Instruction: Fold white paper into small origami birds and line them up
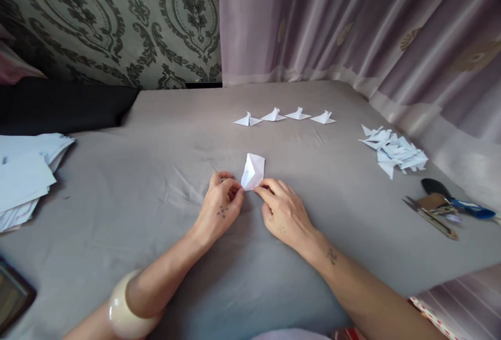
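A partly folded piece of white paper (253,170) stands between my hands, a raised crease running down it. My left hand (224,199) pinches its lower left corner between thumb and fingers. At the lower right corner, the fingertips of my right hand (282,207) are closed on the paper's edge. Beyond it, several folded white paper birds (273,115) sit in a row on the grey cloth (164,173).
A heap of folded paper pieces (397,149) lies at the right. Nearer are thread snips (432,219) and a blue-handled tool (472,208). At the left are stacked white sheets (23,173), a black cloth (62,104) and a dark-framed object (13,295). Curtains (313,27) hang behind.
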`<state>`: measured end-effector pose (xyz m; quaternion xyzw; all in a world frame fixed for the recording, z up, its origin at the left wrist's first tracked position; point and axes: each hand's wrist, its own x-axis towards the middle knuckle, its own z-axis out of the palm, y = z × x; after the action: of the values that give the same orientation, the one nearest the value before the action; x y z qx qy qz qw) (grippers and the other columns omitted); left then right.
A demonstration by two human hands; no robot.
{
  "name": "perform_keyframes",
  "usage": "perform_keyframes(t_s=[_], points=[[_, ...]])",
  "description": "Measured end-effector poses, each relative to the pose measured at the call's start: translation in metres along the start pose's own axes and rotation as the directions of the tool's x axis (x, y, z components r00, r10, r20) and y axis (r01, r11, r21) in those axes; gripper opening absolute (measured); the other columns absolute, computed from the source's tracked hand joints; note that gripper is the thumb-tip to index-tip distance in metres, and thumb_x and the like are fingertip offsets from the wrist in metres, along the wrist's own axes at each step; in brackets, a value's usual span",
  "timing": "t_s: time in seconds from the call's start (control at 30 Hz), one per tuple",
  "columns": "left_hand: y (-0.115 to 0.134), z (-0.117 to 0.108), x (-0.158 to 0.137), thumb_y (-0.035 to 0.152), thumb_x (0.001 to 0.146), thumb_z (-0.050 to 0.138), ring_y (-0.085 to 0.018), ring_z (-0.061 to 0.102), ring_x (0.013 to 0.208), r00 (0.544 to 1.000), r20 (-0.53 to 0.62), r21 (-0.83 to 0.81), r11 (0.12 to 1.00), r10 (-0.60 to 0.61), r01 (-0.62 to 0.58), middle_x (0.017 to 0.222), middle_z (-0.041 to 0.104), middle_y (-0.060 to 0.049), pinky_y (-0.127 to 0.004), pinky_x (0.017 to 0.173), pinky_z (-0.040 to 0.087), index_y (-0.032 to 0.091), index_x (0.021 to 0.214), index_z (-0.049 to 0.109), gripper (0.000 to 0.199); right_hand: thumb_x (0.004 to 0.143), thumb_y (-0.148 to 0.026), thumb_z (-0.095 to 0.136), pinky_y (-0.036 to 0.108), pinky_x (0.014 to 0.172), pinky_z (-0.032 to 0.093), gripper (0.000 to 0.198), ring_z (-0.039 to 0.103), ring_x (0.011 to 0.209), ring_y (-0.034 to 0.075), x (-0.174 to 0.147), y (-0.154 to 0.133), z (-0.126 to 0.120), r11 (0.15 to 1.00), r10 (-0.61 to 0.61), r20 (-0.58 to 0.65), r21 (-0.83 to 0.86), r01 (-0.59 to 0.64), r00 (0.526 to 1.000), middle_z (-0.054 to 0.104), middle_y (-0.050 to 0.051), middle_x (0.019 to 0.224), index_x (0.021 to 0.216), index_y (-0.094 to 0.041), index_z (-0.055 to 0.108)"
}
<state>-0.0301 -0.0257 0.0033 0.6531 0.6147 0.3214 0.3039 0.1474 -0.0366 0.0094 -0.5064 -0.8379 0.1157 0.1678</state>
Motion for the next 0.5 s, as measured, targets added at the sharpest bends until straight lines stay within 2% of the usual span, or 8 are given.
perform_keyframes(t_s=[0.13,0.37,0.5], points=[[-0.0013,-0.0006,0.0006,0.02,0.083,0.054,-0.012,0.06,0.071,1.0,0.017,0.024,1.0,-0.01,0.009,0.107,0.05,-0.009,-0.034,0.075,0.057,0.015,0.08,0.066,0.014,0.078,-0.003,0.045,0.037,0.084,0.046,0.045,0.054,0.095,0.022,0.0017,-0.0018,-0.0005,1.0,0.013,-0.002,0.01,-0.013,1.0,0.06,0.007,0.111,0.114,-0.023,0.063],[-0.0014,-0.0016,0.0024,0.02,0.083,0.054,-0.007,0.053,0.057,1.0,0.022,0.044,0.999,0.014,-0.015,0.105,0.05,-0.009,-0.034,0.068,0.056,0.014,0.077,0.065,0.013,0.08,-0.006,0.047,0.035,0.086,0.045,0.039,0.054,0.097,0.02,0.0058,-0.0027,-0.0013,0.997,0.051,-0.014,0.063,-0.05,0.999,0.06,0.006,0.108,0.109,-0.024,0.065],[-0.0023,-0.0014,0.002,0.02,0.083,0.053,-0.006,0.052,0.056,1.0,0.027,0.04,0.999,0.01,-0.011,0.106,0.049,-0.009,-0.032,0.068,0.055,0.014,0.078,0.065,0.014,0.082,-0.008,0.047,0.037,0.085,0.044,0.042,0.053,0.098,0.022,0.0037,-0.0055,-0.0012,0.999,0.047,-0.006,0.024,-0.047,0.999,0.058,0.008,0.111,0.119,-0.022,0.061]])
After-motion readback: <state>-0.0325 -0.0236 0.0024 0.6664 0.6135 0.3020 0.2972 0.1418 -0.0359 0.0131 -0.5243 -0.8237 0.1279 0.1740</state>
